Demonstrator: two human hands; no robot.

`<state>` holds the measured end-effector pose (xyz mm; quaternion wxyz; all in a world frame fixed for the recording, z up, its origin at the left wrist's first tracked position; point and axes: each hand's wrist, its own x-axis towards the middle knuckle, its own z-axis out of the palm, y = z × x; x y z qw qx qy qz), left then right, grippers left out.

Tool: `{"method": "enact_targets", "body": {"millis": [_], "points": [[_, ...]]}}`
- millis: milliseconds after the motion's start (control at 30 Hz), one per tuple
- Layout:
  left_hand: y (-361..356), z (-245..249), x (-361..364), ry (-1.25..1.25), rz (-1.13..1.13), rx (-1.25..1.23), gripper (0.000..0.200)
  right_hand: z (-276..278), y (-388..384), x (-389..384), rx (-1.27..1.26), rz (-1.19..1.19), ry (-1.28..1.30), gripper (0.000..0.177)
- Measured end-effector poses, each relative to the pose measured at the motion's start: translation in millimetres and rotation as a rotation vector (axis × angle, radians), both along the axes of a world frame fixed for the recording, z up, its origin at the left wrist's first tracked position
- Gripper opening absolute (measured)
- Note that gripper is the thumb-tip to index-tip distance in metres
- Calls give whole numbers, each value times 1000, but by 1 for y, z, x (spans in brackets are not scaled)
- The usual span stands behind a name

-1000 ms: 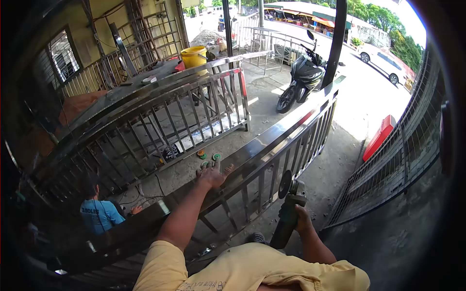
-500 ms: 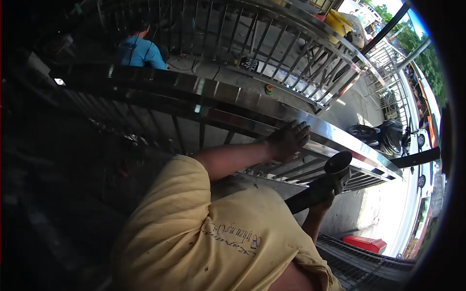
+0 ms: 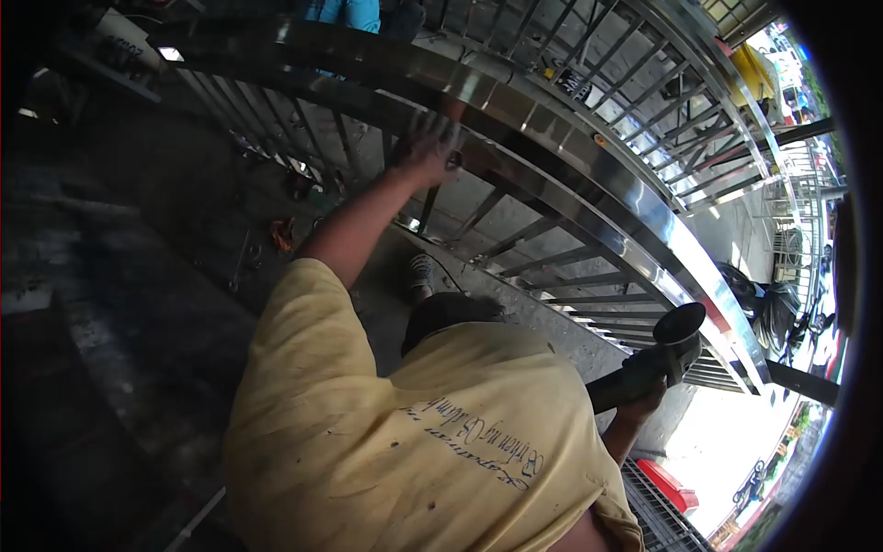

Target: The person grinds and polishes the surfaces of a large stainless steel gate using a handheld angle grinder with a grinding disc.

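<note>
My left hand [image 3: 428, 155] lies at the near edge of a shiny metal railing [image 3: 561, 152], fingers spread and slightly blurred, holding nothing. The railing curves across the view from upper left to lower right, with many bars below its top. At the right, my right hand [image 3: 647, 400] is closed round a dark power tool [image 3: 635, 373] that looks like an angle grinder. The tool's round dark disc or guard [image 3: 679, 322] faces up, close to the railing's near side. My palm and some right fingers are hidden by the tool.
Beyond the railing, a person in blue [image 3: 345, 14] is at the top edge, and a second barred metal frame [image 3: 644, 69] stands upper right. A red box [image 3: 667, 486] is at the lower right. A motorcycle [image 3: 777, 308] is partly visible at the far right.
My left hand has moved left along the railing, its fingers now spread. The whole view has shifted, and more floor and a shoe show below the railing. The tool remains in my right hand.
</note>
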<state>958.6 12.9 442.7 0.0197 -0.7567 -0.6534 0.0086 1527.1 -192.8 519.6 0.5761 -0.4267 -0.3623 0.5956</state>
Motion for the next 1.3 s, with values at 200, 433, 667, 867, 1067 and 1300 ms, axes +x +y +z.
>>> {"method": "enact_targets", "body": {"millis": [200, 433, 667, 867, 1067, 1300], "points": [[-2, -16, -128, 33, 346, 232, 93, 5, -13, -34, -85, -57, -86, 73], [-58, -31, 53, -263, 53, 342, 83, 2, 21, -83, -109, 106, -98, 77], [-222, -109, 90, -584, 428, -358, 57, 24, 62, -70, 34, 377, -278, 83], [-480, -234, 46, -501, 1347, -715, 49, 15, 69, -21, 69, 465, -425, 104], [-575, -188, 160, -716, 1343, -651, 59, -53, 91, 20, 116, 710, -837, 92], [-564, -207, 252, -901, 1072, -854, 64, -146, 76, 43, -162, 750, -1202, 78]]}}
